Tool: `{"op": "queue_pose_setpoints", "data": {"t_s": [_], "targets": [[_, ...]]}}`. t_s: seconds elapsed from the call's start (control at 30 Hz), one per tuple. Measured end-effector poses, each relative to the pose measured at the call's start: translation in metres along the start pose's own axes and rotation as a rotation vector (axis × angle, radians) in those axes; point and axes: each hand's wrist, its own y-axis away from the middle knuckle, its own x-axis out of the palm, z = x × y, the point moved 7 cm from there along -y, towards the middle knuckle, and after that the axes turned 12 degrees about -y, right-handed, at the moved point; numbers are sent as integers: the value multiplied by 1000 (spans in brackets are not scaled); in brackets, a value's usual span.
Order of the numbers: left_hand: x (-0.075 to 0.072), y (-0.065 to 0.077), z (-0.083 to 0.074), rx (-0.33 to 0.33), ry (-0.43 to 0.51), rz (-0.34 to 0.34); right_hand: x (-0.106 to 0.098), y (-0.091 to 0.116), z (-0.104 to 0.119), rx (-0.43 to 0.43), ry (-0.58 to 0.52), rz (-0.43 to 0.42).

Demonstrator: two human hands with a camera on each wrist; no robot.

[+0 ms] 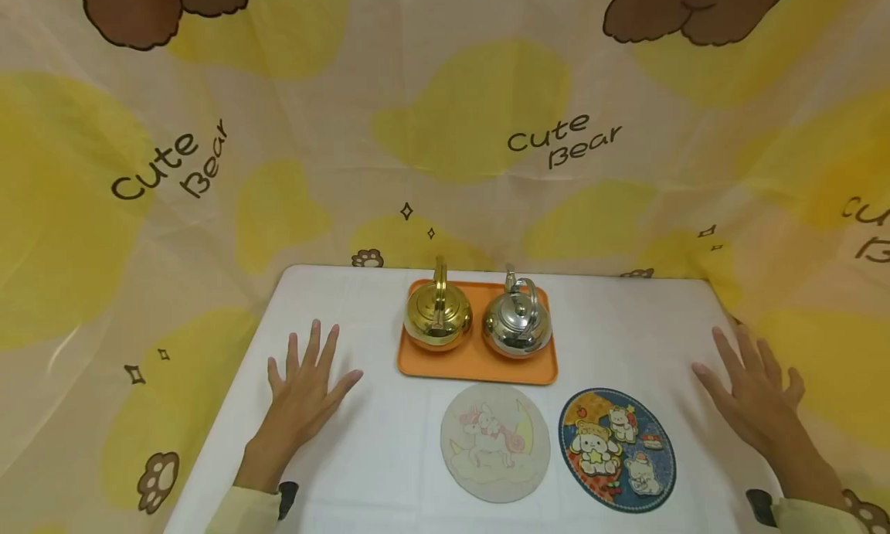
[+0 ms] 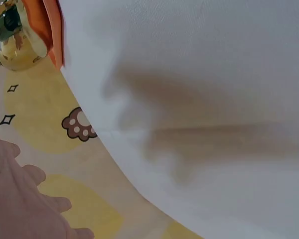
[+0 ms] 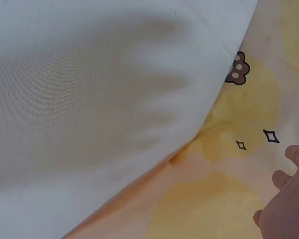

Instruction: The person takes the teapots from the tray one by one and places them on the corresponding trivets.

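Observation:
My left hand (image 1: 303, 389) is spread palm down over the left side of the white table, its fingers straight and holding nothing. Over the right edge, my right hand (image 1: 756, 391) is spread in the same way, also without anything in it. Between them, toward the back, a gold teapot (image 1: 438, 316) and a silver teapot (image 1: 518, 324) stand side by side on an orange tray (image 1: 480, 370). The left wrist view shows part of the gold teapot (image 2: 20, 42) at its upper left. Each hand casts a shadow on the tabletop.
In front of the tray lie a pale round mat with a unicorn picture (image 1: 495, 443) and a blue round mat with cartoon animals (image 1: 617, 450). A yellow and beige printed cloth (image 1: 473, 117) hangs behind and around the white table (image 1: 368, 457).

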Motion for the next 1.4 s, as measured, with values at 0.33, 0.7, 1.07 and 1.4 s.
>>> {"op": "queue_pose_setpoints", "data": {"t_s": [0.33, 0.7, 1.07, 1.4], "targets": [[10, -12, -12, -12, 97, 67, 1, 1, 1, 19, 14, 21], [23, -26, -29, 0, 108, 93, 4, 2, 0, 2, -5, 23], [39, -40, -41, 8, 122, 135, 7, 7, -2, 7, -15, 30], [59, -49, -49, 4, 151, 197, 10, 11, -8, 12, -16, 28]]}}
